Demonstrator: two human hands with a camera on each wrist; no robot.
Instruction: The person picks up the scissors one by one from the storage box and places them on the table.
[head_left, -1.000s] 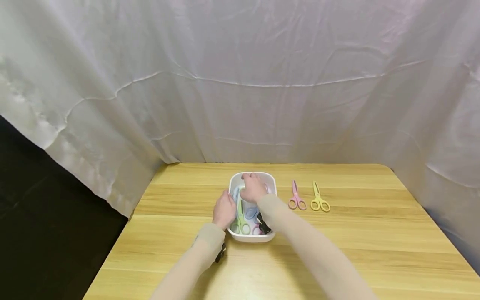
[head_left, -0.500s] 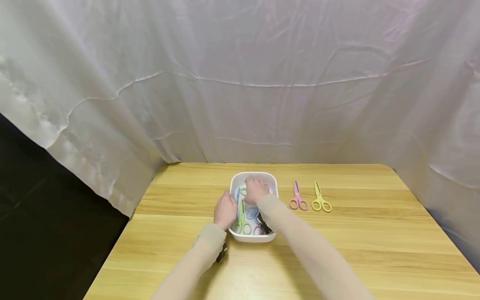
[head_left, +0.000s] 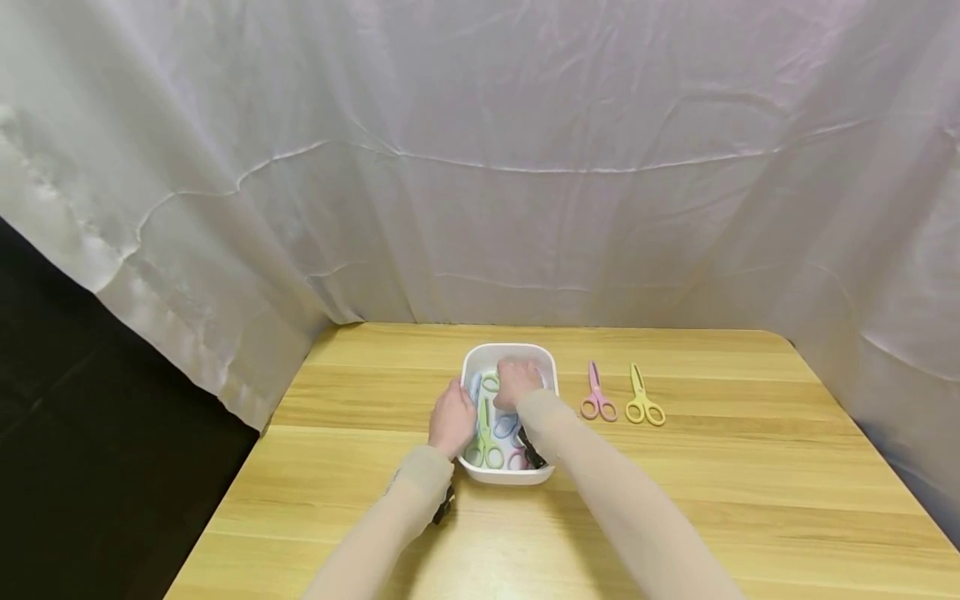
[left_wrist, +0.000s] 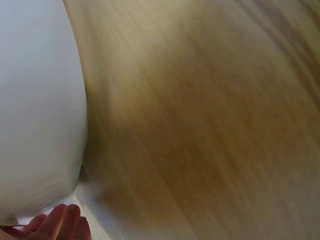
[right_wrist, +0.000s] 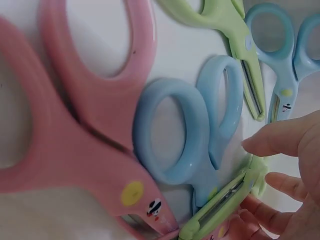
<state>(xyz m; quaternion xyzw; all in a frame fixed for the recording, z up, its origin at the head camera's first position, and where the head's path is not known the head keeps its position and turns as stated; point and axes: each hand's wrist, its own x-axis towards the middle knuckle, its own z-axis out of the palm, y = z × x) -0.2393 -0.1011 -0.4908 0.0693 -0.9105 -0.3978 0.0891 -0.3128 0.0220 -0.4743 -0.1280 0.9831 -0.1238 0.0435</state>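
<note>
A white plastic bin [head_left: 507, 477] stands on the table with several children's scissors inside. My left hand [head_left: 452, 419] holds its left side at the rim; the fingers [left_wrist: 66, 220] show past the wall in the left wrist view. My right hand [head_left: 517, 383] reaches into the far part of the bin. In the right wrist view, the thumb and fingers are spread, the fingers right at green scissors [right_wrist: 225, 200]. Near them lie pink scissors [right_wrist: 95, 145], blue scissors [right_wrist: 172, 132], more green scissors [right_wrist: 240, 42] and more blue scissors [right_wrist: 284, 65].
Pink scissors [head_left: 597, 398] and yellow scissors [head_left: 642, 400] lie side by side on the wooden table [head_left: 750, 467], right of the bin, blades pointing away. A pale curtain [head_left: 525, 233] hangs behind the table's far edge.
My right hand has moved slightly right and lower into the bin, uncovering green scissors' handle loops at the far left. The left hand stays at the rim.
</note>
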